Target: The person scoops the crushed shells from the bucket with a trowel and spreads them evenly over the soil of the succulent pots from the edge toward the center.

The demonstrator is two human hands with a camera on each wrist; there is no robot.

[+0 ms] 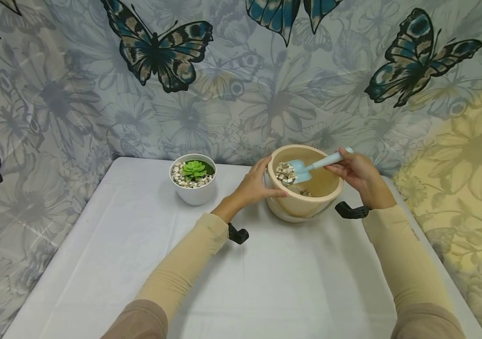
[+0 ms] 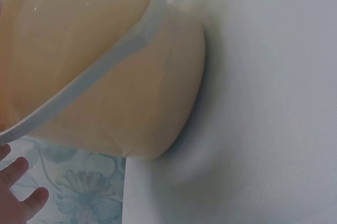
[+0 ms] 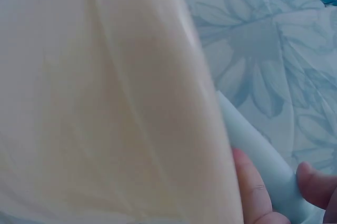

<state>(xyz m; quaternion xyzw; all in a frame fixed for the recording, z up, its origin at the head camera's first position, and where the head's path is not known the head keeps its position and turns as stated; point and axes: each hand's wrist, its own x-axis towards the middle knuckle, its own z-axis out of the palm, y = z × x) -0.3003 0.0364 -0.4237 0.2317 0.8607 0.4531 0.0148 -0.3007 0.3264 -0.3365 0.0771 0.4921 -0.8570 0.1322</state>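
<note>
Room type is unclear; a butterfly-print backdrop [image 1: 277, 103] borders a white-covered table [image 1: 292, 282].

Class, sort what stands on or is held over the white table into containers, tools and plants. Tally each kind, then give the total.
Containers: 2 (cream bucket, white pot)
Tools: 1 (blue shovel, held in the right hand)
Plants: 1 (green succulent)
Total: 4

The bucket [image 1: 293, 209] is cream, the shovel [image 1: 319, 163] pale blue, the succulent [image 1: 194, 170] green, the backdrop [image 1: 224, 113] butterfly-patterned.
</note>
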